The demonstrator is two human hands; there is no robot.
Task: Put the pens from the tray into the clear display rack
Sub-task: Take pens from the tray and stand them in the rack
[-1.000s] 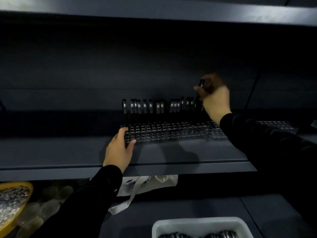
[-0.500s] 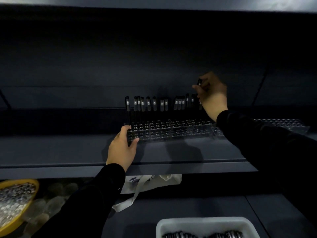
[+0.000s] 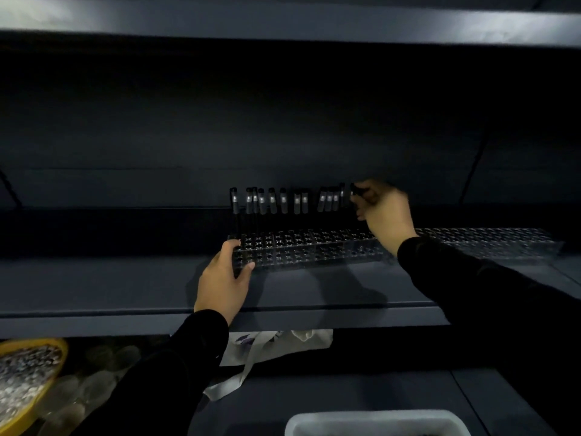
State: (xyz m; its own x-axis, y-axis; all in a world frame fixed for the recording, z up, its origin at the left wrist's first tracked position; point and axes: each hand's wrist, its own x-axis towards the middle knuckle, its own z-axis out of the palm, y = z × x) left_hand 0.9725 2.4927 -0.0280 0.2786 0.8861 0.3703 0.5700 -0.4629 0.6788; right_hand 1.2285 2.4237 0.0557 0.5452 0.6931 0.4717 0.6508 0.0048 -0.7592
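A clear display rack (image 3: 314,250) with a grid of holes sits on the dark shelf (image 3: 125,287). Several black pens (image 3: 284,201) stand upright along its back row. My left hand (image 3: 224,278) grips the rack's front left corner, thumb on the front face. My right hand (image 3: 383,215) is raised over the rack's right end and pinches the top of a black pen (image 3: 356,191) beside the standing row; the pen's lower part is hidden in the dark. The white tray (image 3: 377,421) lies at the bottom edge, its inside barely visible.
A second clear rack (image 3: 490,240) continues to the right on the same shelf. Below the shelf lie a white cloth bag (image 3: 276,344) and a yellow bowl (image 3: 34,382) of shiny pieces at the left. Another shelf (image 3: 283,23) runs overhead.
My right hand has come down with the pen toward the right end of the row. My left hand has stayed on the rack's corner. The camera has tilted slightly.
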